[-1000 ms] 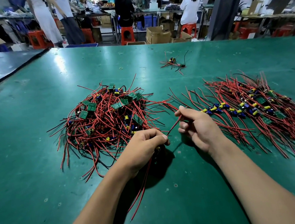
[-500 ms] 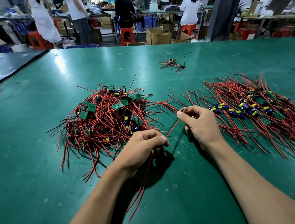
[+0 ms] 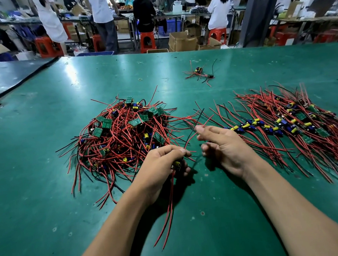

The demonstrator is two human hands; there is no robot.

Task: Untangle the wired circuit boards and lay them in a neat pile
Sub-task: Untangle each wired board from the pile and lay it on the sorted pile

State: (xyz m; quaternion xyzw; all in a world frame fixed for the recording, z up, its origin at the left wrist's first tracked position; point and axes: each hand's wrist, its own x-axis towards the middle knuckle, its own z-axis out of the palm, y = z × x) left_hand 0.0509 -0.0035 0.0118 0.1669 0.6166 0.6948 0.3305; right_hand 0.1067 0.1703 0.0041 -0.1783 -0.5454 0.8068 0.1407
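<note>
Since a moment ago our right hand (image 3: 227, 145) has loosened: its fingers (image 3: 202, 129), then curled close together, now stand parted, the upper ones stretched toward the left and the lower ones bent beneath them with bare worktop (image 3: 47, 199) showing in the gap. Their tips lie against a black wire (image 3: 196, 123) and a red one that rise from our left hand (image 3: 161, 165); we cannot tell whether they pinch those wires or only touch them. Our left hand has kept its place just in front of the tangled heap (image 3: 124, 136), its fingers curled round one circuit board (image 3: 177, 164), of which a yellow part shows below the knuckles. From that board a pair of red wires (image 3: 169, 209) trails toward us across the green worktop, between our forearms. Near the heap's top, several green boards lie among red and black leads. To the right, the sorted pile (image 3: 286, 125) is spread out flat, its blue and yellow parts in a rough row and its wires fanned outward, with its near edge just beside our right hand. Farther back a small stray cluster (image 3: 199, 74) of wired boards lies apart from both. Beyond the worktop, people sit on red stools (image 3: 147, 41) at other benches, with cardboard boxes (image 3: 181, 41) on the floor.
</note>
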